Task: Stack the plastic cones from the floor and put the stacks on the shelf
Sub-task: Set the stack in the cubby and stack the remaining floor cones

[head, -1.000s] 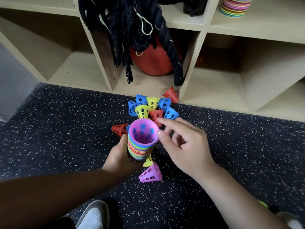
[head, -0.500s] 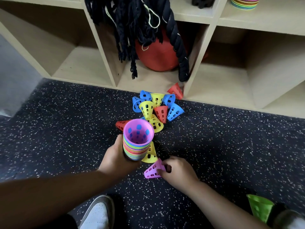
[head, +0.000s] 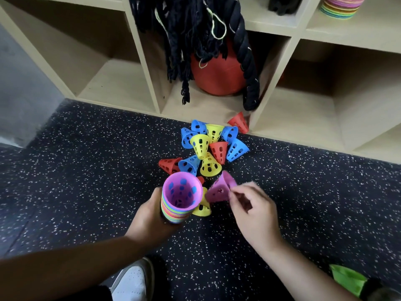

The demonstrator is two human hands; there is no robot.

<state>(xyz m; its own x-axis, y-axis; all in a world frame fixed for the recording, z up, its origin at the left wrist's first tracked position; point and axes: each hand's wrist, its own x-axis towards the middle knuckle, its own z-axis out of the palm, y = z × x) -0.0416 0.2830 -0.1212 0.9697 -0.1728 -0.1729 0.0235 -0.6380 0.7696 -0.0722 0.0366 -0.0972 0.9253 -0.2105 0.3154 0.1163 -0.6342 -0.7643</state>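
Left hand (head: 152, 216) grips the stack (head: 181, 193), mouth up. Right hand (head: 253, 210) pinches a pink cone (head: 218, 191) just right of the stack, lying tilted; blur hides which end leads, perhaps the narrow. Loose cones (head: 200, 145) lie beyond the stack.

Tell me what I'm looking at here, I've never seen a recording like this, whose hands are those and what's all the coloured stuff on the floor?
There is no machine here. These are a person's two bare hands, filmed by one camera worn on the head, looking forward and down. The left hand grips a stack of nested cones with a purple one on top. The right hand pinches a single purple cone just beside it. More loose cones, blue, yellow and red, lie on the dark speckled floor. Behind them stands a wooden shelf, with a second stack at its top right.
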